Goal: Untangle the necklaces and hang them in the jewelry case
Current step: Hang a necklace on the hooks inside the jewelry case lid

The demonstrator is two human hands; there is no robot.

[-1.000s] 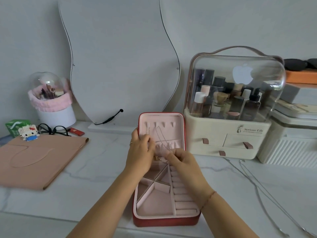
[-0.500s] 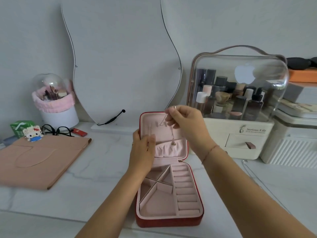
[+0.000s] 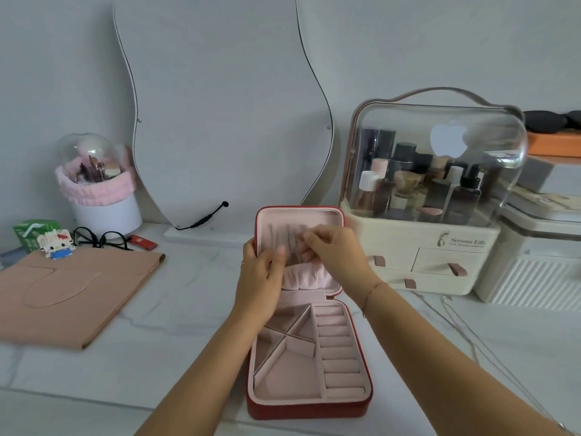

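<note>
Marble desk point(image 3: 188, 309) carried an open red jewelry case point(image 3: 308, 410), lower centre. Left hand point(image 3: 259, 278) gripped its lid's edge; right hand point(image 3: 336, 256) pinched at the lining, contents too blurred to tell.

Left hand point(image 3: 260, 275) and right hand point(image 3: 338, 253) close together, fingers point(image 3: 314, 240) curled.

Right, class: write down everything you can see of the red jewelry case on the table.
The jewelry case is red outside and lined in soft-looking pale pink. It lies open on the white marble table, its lid standing upright at the back. The base has angled dividers on the left and a column of ring rolls on the right. The lid carries a gathered pocket. The left hand holds the lid's left edge; the right hand pinches a blurred necklace at the lining.
</note>
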